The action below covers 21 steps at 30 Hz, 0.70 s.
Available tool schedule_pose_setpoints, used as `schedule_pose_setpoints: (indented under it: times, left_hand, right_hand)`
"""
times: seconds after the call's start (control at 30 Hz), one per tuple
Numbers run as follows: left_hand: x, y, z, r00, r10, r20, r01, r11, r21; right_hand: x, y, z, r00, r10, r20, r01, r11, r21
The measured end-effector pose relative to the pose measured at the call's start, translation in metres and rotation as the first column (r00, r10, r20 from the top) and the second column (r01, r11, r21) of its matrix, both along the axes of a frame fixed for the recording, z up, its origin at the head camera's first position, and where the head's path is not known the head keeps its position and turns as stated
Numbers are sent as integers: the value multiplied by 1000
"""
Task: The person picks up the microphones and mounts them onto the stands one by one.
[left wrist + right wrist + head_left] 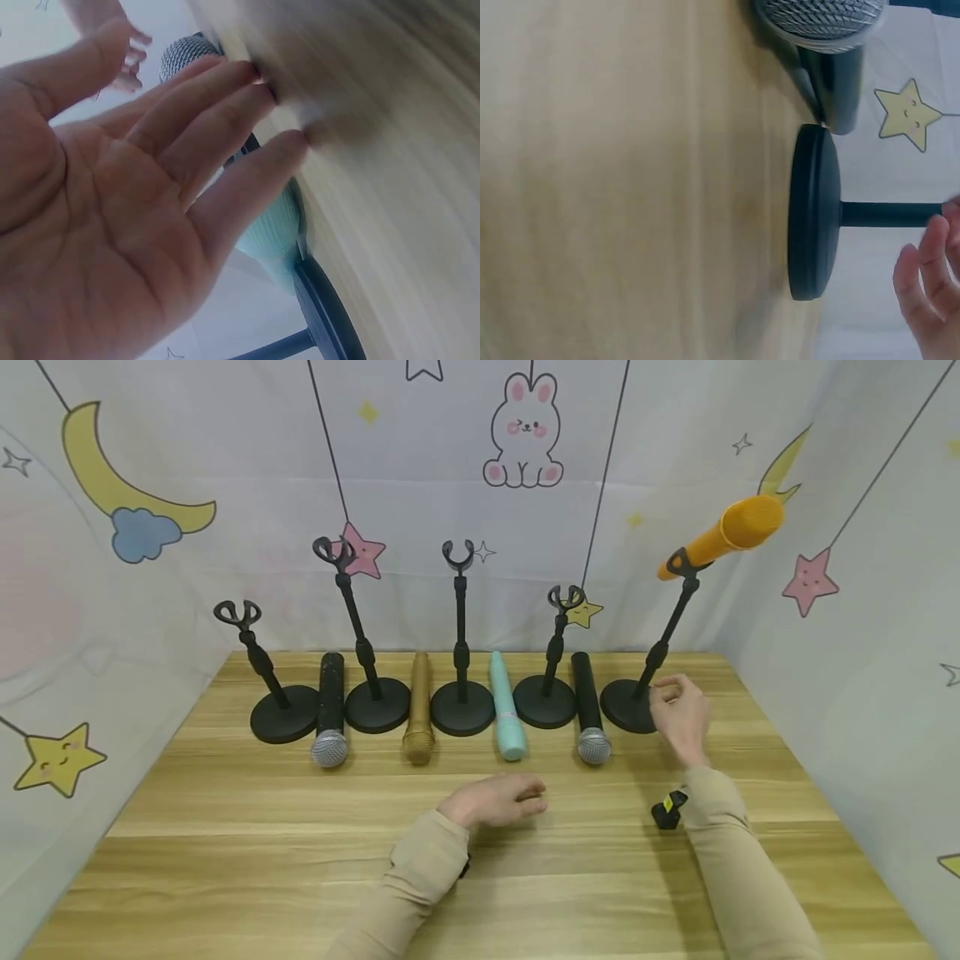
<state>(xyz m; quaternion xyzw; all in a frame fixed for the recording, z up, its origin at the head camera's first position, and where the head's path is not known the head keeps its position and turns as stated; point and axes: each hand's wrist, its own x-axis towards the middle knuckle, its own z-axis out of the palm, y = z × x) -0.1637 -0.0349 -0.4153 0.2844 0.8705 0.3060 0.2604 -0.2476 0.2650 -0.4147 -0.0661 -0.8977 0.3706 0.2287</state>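
Observation:
My left hand [498,800] hovers low over the front middle of the table, palm turned sideways. Its fingers [217,127] are loosely extended and hold nothing. At the right, my right hand [681,718] is beside the lower pole of a black microphone stand [628,706], fingers loosely bent; I cannot tell whether they touch the pole [889,214]. An orange microphone [720,537] rests tilted in that stand's clip. Nearest the left hand lie a mint-green microphone [507,710] and a black microphone [587,710] with a silver head [821,19].
Several more black stands, among them one at far left [285,714] and a middle one [462,706], hold no microphones. Between them lie another black microphone [330,706] and a gold microphone [418,710]. A patterned curtain [262,485] backs the wooden table [247,843].

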Motion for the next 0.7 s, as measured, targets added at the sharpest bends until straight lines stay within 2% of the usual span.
schedule_pose_setpoints:
  times: [0.07,0.13,0.27,0.33,0.4,0.47,0.6,0.7]
  left_hand:
    - [0,1,1,999,22,-24,-22,1000,0]
    - [0,3,1,996,60,-69,-58,998,17]
    - [-4,5,4,973,150,-178,-129,984,122]
    - [-7,4,6,958,201,-204,-159,966,203]
    - [-10,3,8,943,255,-212,-191,941,280]
    - [-14,1,10,922,314,-225,-223,908,354]
    - [-23,1,15,879,410,-244,-269,847,458]
    - [-31,1,19,858,452,-244,-292,820,492]
  right_hand:
    - [1,-1,-4,997,82,7,-82,995,57]
    - [1,-2,-6,983,184,24,-186,975,124]
    - [-1,-6,-11,922,376,89,-386,897,215]
    - [-3,-9,-13,890,438,129,-457,854,250]
    - [-5,-11,-14,861,478,173,-509,814,281]
    - [-7,-13,-16,844,496,205,-537,783,315]
    - [-10,-17,-19,828,502,250,-561,748,355]
    - [-13,-18,-19,818,508,269,-575,724,382]
